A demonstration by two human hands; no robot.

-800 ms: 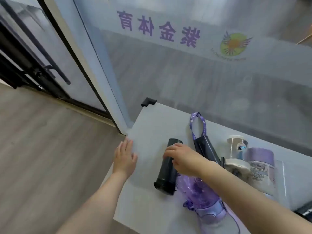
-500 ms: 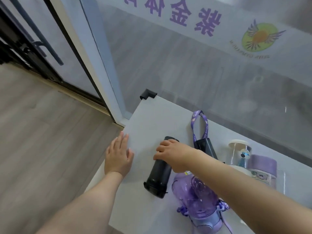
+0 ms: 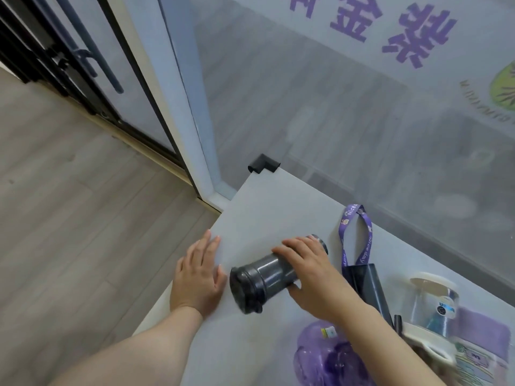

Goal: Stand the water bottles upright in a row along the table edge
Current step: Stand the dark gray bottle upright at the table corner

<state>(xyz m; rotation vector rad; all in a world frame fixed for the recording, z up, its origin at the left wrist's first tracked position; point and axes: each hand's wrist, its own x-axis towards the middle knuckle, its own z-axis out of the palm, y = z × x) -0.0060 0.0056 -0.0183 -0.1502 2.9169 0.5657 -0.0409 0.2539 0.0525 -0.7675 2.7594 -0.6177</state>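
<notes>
A black bottle (image 3: 264,278) is tilted, its lid end raised toward me off the grey table (image 3: 267,207). My right hand (image 3: 312,271) grips its body, fingers over the top and thumb beneath. My left hand (image 3: 199,274) lies flat on the table by the left edge, just left of the bottle's lid. A purple translucent bottle (image 3: 326,355) lies on its side near me, partly under my right forearm. A second black bottle (image 3: 369,288) with a purple strap (image 3: 355,238) lies to the right. A clear bottle with a cream lid (image 3: 433,305) and a lavender-capped bottle (image 3: 479,346) lie at far right.
A frosted glass wall (image 3: 362,121) with purple lettering runs along the table's far side. A black corner guard (image 3: 263,164) caps the far left table corner. Wooden floor (image 3: 69,218) drops off left of the table, with a glass door frame (image 3: 178,87) beyond.
My right hand closed round the black bottle and lifted its lid end off the table, turning it toward the left. My left hand stayed flat near the edge.
</notes>
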